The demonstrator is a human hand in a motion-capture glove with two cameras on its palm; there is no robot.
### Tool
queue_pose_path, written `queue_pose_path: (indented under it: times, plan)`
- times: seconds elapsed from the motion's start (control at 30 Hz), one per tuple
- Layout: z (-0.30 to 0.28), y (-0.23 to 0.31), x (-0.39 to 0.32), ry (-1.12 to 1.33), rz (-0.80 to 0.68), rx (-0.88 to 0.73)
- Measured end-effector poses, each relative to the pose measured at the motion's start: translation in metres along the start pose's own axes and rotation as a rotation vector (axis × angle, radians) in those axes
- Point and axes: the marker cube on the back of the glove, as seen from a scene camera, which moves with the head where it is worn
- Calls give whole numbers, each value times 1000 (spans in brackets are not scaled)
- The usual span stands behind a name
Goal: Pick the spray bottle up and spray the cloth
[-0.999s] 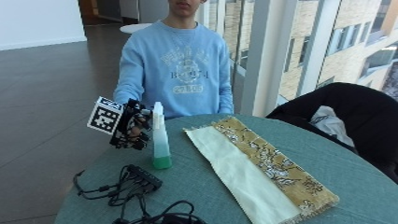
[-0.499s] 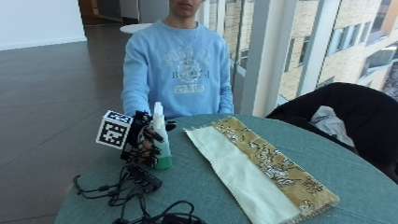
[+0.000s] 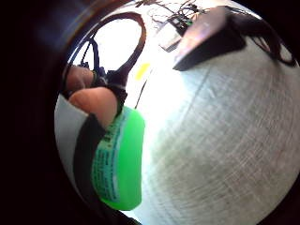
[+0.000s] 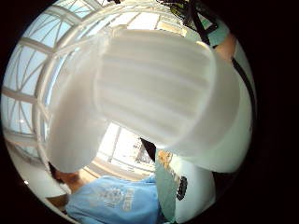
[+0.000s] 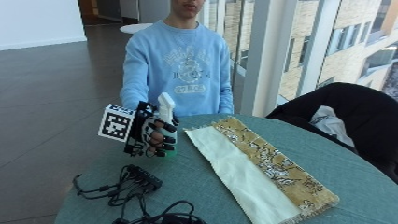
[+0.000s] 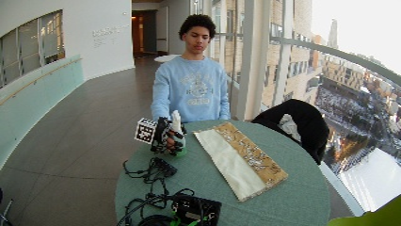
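— Fingers (image 5: pixel 163 140)?
— Curled round the spray bottle (image 5: pixel 167 122), belonging to the gloved right hand (image 5: pixel 151 135); wrapped about the middle, white nozzle head sticking up above them, green base showing just below.

— Bottle on the table (image 5: pixel 348 186) or off it?
— Upright, base at or just above the green tabletop; cannot tell from the outside view. From the little-finger side, green base (image 3: pixel 123 164) seen close against the palm with the tabletop (image 3: pixel 225 140) spread beyond it.

— And the cloth (image 5: pixel 258 170)?
— Lying flat, off to the side of the fingers toward the window, near but not touching. Long strip, cream half nearer the fingers, patterned yellow half farther away.

— Anything crowding the fingers?
— Bundle of black cables (image 5: pixel 133 184) on the tabletop just beside and in front of the hand, toward the table edge. Farther along, in the wide view, a black box (image 6: pixel 197 209) with more wires. Nothing lying between bottle and cloth.

— Beyond the cloth?
— Dark jacket (image 5: pixel 339 112) draped over a chair, well apart from the fingers, across the table.

— Thumb-side view?
— Mostly filled by the white ribbed head of the bottle (image 4: pixel 154 93), close to the palm; window frames behind.
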Motion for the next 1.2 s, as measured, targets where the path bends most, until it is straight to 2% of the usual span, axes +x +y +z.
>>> queue_pose_path:
  times: [0.3,0.53,0.87,1.2]
  plan:
    - [10,-14,-31,132,-16,-277]
    - [23,-29,-46,152,64,-455]
    - [46,-34,-57,189,155,-597]
    - [68,-33,-61,207,190,-670]
